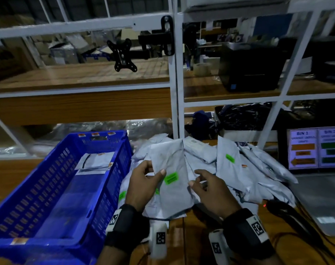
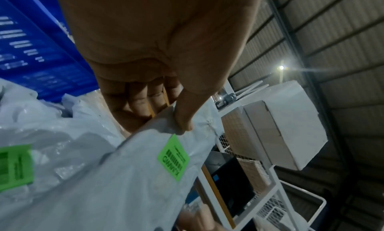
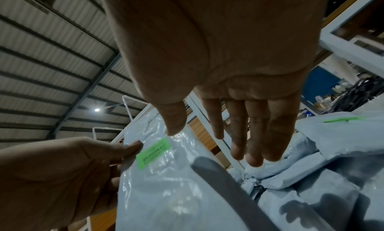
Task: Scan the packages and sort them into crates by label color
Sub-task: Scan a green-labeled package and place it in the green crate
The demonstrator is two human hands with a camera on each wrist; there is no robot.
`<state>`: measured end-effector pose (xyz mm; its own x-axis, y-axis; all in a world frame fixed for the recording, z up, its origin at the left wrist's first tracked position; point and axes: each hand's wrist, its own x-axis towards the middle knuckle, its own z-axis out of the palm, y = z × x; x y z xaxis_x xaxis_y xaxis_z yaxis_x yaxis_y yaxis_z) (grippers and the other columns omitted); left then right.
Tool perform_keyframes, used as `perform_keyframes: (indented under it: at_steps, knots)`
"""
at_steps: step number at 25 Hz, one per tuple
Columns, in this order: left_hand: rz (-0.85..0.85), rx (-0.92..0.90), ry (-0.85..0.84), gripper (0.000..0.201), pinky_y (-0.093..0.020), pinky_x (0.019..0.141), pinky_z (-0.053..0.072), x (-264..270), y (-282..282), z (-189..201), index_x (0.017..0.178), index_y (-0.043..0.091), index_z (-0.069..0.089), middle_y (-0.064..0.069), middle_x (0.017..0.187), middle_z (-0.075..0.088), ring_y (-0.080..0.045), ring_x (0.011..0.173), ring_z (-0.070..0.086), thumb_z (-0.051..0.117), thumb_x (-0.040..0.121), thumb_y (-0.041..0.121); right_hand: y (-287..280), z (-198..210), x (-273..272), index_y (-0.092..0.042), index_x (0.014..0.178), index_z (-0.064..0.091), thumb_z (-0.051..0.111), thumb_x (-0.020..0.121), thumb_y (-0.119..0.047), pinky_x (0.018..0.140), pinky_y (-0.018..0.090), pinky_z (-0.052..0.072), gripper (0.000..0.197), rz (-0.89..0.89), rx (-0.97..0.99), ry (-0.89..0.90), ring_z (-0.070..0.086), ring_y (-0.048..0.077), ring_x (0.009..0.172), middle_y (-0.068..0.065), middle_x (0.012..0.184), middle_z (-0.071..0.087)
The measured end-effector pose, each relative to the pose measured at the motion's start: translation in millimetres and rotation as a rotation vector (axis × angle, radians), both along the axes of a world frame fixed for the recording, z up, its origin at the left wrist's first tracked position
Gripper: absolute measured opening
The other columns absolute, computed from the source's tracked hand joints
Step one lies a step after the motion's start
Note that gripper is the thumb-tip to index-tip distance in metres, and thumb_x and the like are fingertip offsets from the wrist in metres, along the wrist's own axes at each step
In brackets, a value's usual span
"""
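Item: grey package (image 1: 173, 175), flat poly mailer, raised upright above the desk (image 1: 8, 175) in front of you, its lower end over the heap. It carries a green label (image 1: 170, 178) on the face turned to you.

Your left hand (image 1: 143, 185) pinches the package's left edge, thumb on the front just beside the green label, fingers behind; the left wrist view shows the thumb pressed onto the film. Your right hand (image 1: 210, 190) is spread, fingers straight and relaxed, beside the package's right edge; whether the fingertips touch it you cannot tell from these views. It holds nothing.

Heap: more grey packages (image 1: 239, 169) lie piled on the desk behind and to the right, one showing a green label (image 1: 230, 158), another a small orange label (image 1: 244, 166).

Left of the heap: blue crate (image 1: 97, 213), slotted walls, orange stickers on its rim, one packet (image 1: 95, 163) lying inside at the far end.

Far right: bin sign (image 1: 315, 148) with orange and green blocks.

Near right: black cables (image 1: 289, 217) across the desk.
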<state>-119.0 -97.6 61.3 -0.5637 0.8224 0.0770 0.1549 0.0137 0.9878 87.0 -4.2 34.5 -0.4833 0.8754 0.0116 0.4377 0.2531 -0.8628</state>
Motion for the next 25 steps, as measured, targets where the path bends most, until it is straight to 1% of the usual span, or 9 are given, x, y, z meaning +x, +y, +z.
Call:
perform_keyframes:
  at_steps: [6, 10, 12, 14, 16, 18, 21, 23, 25]
  knots:
    - [-0.117, 0.090, -0.205, 0.015, -0.029, 0.067, 0.060, 11.2, 2.8, 7.1, 0.111, 0.000, 0.068, -0.010, 0.102, 0.081, -0.027, 0.094, 0.078, 0.072, 0.097, 0.004, -14.4, -2.5, 19.9, -0.032, 0.122, 0.068, 0.074, 0.087, -0.047, 0.092, 0.041, 0.059, 0.038, -0.038, 0.029, 0.145, 0.068, 0.002, 0.104, -0.017, 0.113, 0.074]
    - [-0.127, 0.107, -0.305, 0.030, -0.047, 0.079, 0.063, 18.5, 4.8, -8.2, 0.122, 0.001, 0.063, -0.012, 0.115, 0.079, -0.037, 0.107, 0.075, 0.074, 0.094, 0.001, -22.8, -1.5, 42.7, -0.030, 0.115, 0.070, 0.074, 0.086, -0.042, 0.093, 0.047, 0.058, 0.032, -0.118, 0.060, 0.257, 0.070, 0.009, 0.107, -0.014, 0.112, 0.075]
    - [-0.093, 0.132, -0.356, 0.043, -0.045, 0.074, 0.064, 22.8, 3.5, -10.8, 0.129, 0.001, 0.055, -0.016, 0.114, 0.077, -0.041, 0.105, 0.074, 0.076, 0.091, -0.004, -20.8, 0.8, 56.7, -0.026, 0.115, 0.070, 0.074, 0.090, -0.033, 0.094, 0.051, 0.058, 0.026, -0.155, 0.042, 0.296, 0.070, 0.013, 0.109, -0.010, 0.113, 0.075]
    - [-0.042, 0.149, -0.368, 0.059, -0.037, 0.071, 0.065, 26.9, 2.3, -7.9, 0.137, 0.009, 0.049, -0.013, 0.116, 0.075, -0.032, 0.100, 0.076, 0.078, 0.088, -0.004, -15.6, 4.4, 70.1, -0.025, 0.115, 0.070, 0.072, 0.096, -0.016, 0.097, 0.048, 0.057, 0.021, -0.159, 0.026, 0.307, 0.069, 0.010, 0.110, -0.010, 0.113, 0.075]
    - [-0.023, 0.149, -0.266, 0.074, -0.031, 0.078, 0.064, 33.3, 1.7, -2.0, 0.145, 0.023, 0.043, 0.000, 0.127, 0.068, -0.020, 0.105, 0.075, 0.083, 0.086, 0.004, -9.8, 9.6, 82.4, -0.031, 0.115, 0.069, 0.068, 0.097, -0.007, 0.105, 0.038, 0.053, 0.030, -0.163, 0.044, 0.280, 0.063, -0.006, 0.111, -0.009, 0.118, 0.071]
    - [-0.023, 0.145, -0.010, 0.090, -0.031, 0.096, 0.055, 40.7, 4.7, 0.4, 0.153, 0.036, 0.035, 0.008, 0.146, 0.057, -0.015, 0.127, 0.063, 0.089, 0.083, 0.018, -2.4, 15.7, 93.7, -0.037, 0.115, 0.066, 0.067, 0.097, -0.004, 0.109, 0.028, 0.046, 0.037, -0.174, 0.107, 0.207, 0.054, -0.018, 0.111, -0.007, 0.124, 0.064]
    - [-0.048, 0.133, 0.421, 0.107, -0.039, 0.116, 0.036, 58.1, 16.3, 3.8, 0.159, 0.043, 0.030, 0.015, 0.162, 0.041, -0.010, 0.149, 0.039, 0.095, 0.075, 0.039, 11.6, 28.6, 114.4, -0.037, 0.122, 0.067, 0.069, 0.095, -0.003, 0.108, 0.015, 0.039, 0.043, -0.098, 0.183, 0.166, 0.050, -0.014, 0.121, -0.012, 0.131, 0.062]
    - [-0.142, 0.119, 0.514, 0.101, -0.040, 0.112, 0.045, 76.7, 24.8, 5.0, 0.157, 0.042, 0.039, 0.018, 0.157, 0.047, -0.009, 0.144, 0.045, 0.095, 0.073, 0.042, 17.2, 39.2, 132.3, -0.038, 0.126, 0.067, 0.072, 0.093, -0.004, 0.107, 0.011, 0.037, 0.048, -0.049, 0.201, 0.192, 0.048, -0.013, 0.128, -0.021, 0.135, 0.062]
    - [-0.217, 0.039, 0.601, 0.079, -0.037, 0.093, 0.057, 100.6, 31.2, 6.2, 0.144, 0.046, 0.056, 0.025, 0.136, 0.062, -0.002, 0.120, 0.060, 0.093, 0.075, 0.041, 23.4, 46.4, 151.9, -0.033, 0.130, 0.065, 0.073, 0.092, -0.002, 0.105, 0.008, 0.037, 0.050, -0.026, 0.220, 0.256, 0.046, -0.017, 0.129, -0.026, 0.136, 0.060]
